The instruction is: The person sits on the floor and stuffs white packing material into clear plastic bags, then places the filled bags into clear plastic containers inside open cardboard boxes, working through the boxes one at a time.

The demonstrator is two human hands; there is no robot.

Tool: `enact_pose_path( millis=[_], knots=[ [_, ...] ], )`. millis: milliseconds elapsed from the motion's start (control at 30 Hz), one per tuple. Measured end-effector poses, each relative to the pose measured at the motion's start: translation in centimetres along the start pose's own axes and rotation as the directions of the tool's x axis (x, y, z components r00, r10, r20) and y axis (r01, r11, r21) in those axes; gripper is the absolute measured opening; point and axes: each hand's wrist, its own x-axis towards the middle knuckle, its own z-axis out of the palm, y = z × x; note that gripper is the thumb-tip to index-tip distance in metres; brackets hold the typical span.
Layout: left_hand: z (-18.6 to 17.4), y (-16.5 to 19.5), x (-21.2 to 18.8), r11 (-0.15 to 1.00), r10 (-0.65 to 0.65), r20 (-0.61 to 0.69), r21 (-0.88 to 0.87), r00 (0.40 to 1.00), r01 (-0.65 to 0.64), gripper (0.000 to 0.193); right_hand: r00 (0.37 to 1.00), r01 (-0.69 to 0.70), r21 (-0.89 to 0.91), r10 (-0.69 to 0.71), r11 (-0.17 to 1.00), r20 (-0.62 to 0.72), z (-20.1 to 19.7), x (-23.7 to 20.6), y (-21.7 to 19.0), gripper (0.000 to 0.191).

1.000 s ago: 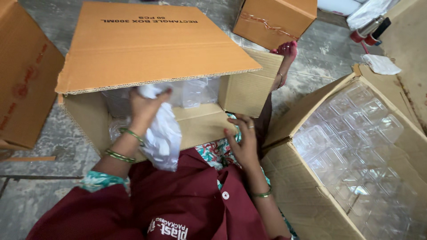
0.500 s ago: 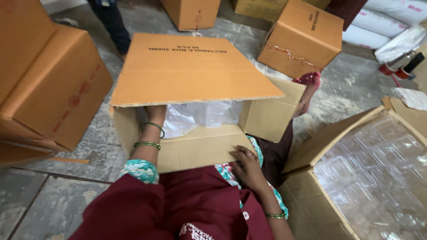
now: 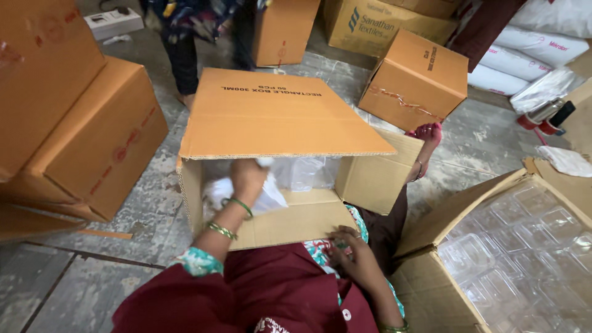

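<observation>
An open brown cardboard box [image 3: 290,185] is sitting in the middle, its big top flap [image 3: 277,114] sticking out flat. Left of it, closed brown boxes [image 3: 68,123] are stacking up, with red marks on their sides. Behind it to the right, a smaller closed brown box [image 3: 416,77] is lying tilted, and two more brown boxes [image 3: 345,21] are standing farther back. White sacks [image 3: 530,49] are lying beyond those. To its right, another open box [image 3: 524,259] is holding clear plastic tubs.
</observation>
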Motion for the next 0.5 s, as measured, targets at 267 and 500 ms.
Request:
enact_pose_path(
  millis=[267, 500],
  knots=[
    [-2.2, 15.0, -9.1, 0.630, 0.457, 0.437, -0.774, 0.774, 0.065, 0.063, 0.976, 0.088, 0.718, 0.085, 0.691, -0.201, -2.2, 0.2, -3.9, 0.047],
    [-5.2, 17.6, -10.6, 0.529, 0.541, 0.321, -0.849, 0.777, -0.017, 0.051, 0.884, 0.009, 0.725, 0.334, 0.689, -0.327, -2.9, -1.3, -4.4, 0.017]
  ],
)
